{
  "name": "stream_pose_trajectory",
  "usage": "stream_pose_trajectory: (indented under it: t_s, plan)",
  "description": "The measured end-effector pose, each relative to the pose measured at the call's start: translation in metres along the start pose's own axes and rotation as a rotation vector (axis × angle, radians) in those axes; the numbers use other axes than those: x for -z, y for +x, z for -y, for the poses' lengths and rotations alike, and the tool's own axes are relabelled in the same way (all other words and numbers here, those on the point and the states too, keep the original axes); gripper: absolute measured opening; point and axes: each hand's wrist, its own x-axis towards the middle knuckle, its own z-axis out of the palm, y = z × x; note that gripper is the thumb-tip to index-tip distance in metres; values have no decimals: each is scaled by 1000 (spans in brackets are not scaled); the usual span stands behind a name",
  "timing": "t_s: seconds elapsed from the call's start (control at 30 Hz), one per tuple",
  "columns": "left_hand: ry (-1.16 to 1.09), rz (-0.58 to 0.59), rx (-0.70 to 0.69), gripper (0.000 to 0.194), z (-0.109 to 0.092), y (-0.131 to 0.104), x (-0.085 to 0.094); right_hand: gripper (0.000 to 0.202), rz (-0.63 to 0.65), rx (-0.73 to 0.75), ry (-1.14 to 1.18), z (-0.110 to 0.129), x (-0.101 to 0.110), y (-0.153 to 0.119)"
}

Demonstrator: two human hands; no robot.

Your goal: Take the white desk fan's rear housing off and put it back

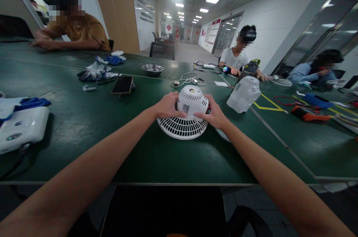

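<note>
Both my hands grip a white fan part on the green table, a vented motor housing (pixel 192 99) above a round slatted grille (pixel 181 127). The grille faces down near the tabletop. My left hand (pixel 170 105) wraps the housing's left side, thumb across its front by a small label. From the right, my right hand (pixel 214 113) holds the same housing, its thumb also in front. The fingertips behind the housing are hidden. To the right of my right hand stands a white translucent plastic piece (pixel 243 94) with slots near its top.
Behind the fan lies a white cable (pixel 192 80); a metal bowl (pixel 152 69) stands farther back. Left are a phone (pixel 122 84), gloves (pixel 96 71) and a white box marked 6 (pixel 24 128). An orange-black meter (pixel 310 114) lies right. Several people sit around the table.
</note>
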Motion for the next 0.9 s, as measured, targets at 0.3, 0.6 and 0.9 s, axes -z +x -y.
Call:
stream_pose_trajectory:
  t_s: [0.3,0.6,0.9]
  plan:
    - [-98,-51,11,65,-4,-5,1,94,-1,-30,-86,8,1,-6]
    - [-215,-116,-102,136,-18,-6,-10,101,151,-36,9,15,4,-6]
    - [-190,-142,-108,126,-27,-2,-10,100,131,-45,51,13,3,-5]
